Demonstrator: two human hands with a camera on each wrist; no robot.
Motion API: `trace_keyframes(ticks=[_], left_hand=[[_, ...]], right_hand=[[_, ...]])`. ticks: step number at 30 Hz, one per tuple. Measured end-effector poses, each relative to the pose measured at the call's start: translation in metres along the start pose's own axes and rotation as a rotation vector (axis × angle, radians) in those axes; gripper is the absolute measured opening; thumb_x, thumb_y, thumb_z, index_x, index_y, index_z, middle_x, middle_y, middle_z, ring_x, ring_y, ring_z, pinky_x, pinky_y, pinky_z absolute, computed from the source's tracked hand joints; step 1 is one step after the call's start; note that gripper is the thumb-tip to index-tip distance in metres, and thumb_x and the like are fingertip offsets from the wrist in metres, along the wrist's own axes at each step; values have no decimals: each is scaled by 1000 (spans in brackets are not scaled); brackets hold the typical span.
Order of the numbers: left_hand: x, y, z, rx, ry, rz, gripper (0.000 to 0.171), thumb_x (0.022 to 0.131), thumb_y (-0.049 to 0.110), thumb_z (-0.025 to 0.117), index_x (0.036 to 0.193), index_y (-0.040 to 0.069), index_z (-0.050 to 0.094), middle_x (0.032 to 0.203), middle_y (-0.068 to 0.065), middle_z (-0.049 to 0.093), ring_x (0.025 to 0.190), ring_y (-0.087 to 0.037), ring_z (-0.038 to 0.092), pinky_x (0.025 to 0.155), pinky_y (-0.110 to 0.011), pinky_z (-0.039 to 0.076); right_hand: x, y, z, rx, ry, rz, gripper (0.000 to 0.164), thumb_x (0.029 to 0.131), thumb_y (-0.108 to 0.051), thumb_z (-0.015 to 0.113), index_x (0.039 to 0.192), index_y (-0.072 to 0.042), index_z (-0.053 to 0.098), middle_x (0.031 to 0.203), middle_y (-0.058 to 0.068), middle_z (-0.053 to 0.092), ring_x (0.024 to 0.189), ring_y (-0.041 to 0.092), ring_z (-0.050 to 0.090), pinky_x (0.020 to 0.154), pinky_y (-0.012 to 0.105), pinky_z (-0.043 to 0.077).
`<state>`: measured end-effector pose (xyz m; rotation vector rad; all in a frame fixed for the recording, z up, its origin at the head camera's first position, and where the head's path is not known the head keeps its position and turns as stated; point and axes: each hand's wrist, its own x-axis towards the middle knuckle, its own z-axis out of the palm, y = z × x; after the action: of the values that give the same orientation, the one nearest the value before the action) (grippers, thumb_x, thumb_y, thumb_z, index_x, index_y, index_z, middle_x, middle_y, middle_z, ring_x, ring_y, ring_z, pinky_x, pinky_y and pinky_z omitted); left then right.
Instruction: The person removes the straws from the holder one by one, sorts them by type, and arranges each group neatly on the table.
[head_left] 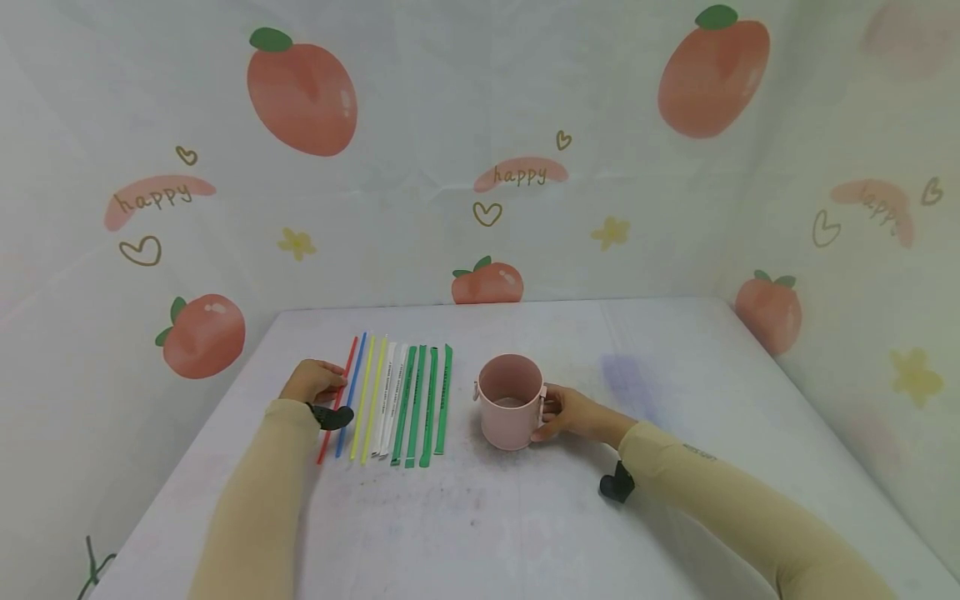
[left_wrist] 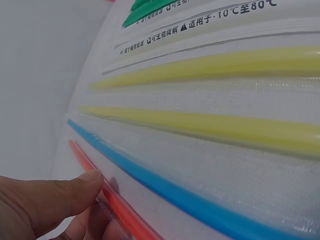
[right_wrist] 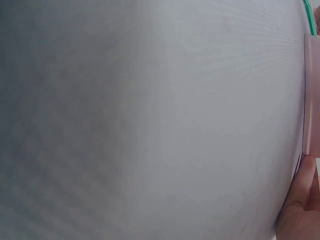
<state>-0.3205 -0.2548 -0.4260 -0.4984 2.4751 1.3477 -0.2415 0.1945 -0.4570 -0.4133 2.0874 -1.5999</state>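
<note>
My left hand [head_left: 315, 381] pinches a red straw [head_left: 355, 350] at the left end of a row of wrapped straws. In the left wrist view the thumb [left_wrist: 90, 176] lies on its clear wrapper and the other fingers curl below. Beside it lie a blue straw [left_wrist: 150, 185] and two yellow straws [left_wrist: 210, 122]. My right hand [head_left: 573, 414] holds a pink cup [head_left: 510, 425] by its right side, where a small handle shows between the fingers. The cup stands upright on the table, its inside visible from above. In the right wrist view only the cup's edge [right_wrist: 312, 100] shows.
Right of the yellow straws lie two white-wrapped straws [head_left: 387, 400] and several green-wrapped straws [head_left: 429, 408], roughly parallel. The white table [head_left: 480, 533] meets a printed cloth backdrop [head_left: 420, 108] at the back and sides. A green wire [head_left: 93, 571] shows at lower left.
</note>
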Motion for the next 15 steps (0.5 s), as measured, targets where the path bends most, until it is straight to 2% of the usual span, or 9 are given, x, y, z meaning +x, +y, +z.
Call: trace_keyframes(ticks=[7,15], left_hand=[[1,1,1,7,8,-30,36,90,5,65,124,-5,57,86,-6,61,69,-12,57,61,-20,53],[2,-1,1,-18,-1,-30,39,90,3,64,126,-6,54,86,-6,60,68,-12,57,60,-21,54]], right_hand=[[-1,-3,1,-17,9,14,76,73,4,80,139,5,42,127,12,55,108,14,53,97,25,46],[0,0,0,7,-8,14,78,74,3,80,141,5,40,129,12,54,108,13,53,95,22,46]])
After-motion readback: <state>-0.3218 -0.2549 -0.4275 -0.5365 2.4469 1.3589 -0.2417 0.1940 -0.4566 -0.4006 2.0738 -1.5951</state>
